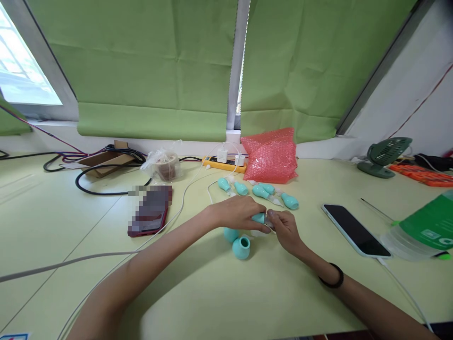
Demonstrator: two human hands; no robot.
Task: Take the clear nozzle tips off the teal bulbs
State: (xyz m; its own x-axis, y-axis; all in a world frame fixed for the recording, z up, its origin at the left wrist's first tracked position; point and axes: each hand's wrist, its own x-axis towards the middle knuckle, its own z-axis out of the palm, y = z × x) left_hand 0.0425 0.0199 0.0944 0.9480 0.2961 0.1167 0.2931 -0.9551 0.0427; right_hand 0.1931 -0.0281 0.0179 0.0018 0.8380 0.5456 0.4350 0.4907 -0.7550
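Observation:
My left hand (242, 212) is closed around a teal rubber bulb (259, 217), mostly covered by the fingers. My right hand (286, 230) pinches a small clear piece (269, 222) at the bulb's end; the fingers partly hide it. Just below my left hand, a loose teal bulb (241, 248) lies with its round opening facing up, and a second bulb (230, 234) touches it from behind. Beyond my hands lie several teal bulb aspirators with clear tips, among them one at the right (289, 201) and one at the left (223, 184).
A pink bubble-wrap bag (271, 156) stands behind the aspirators, beside a yellow power strip (219, 164). A red-cased phone (150, 212) lies left, with white cables passing my left arm. At right are a white-edged phone (356, 230), a large bottle (421, 226) and a green fan (385, 153).

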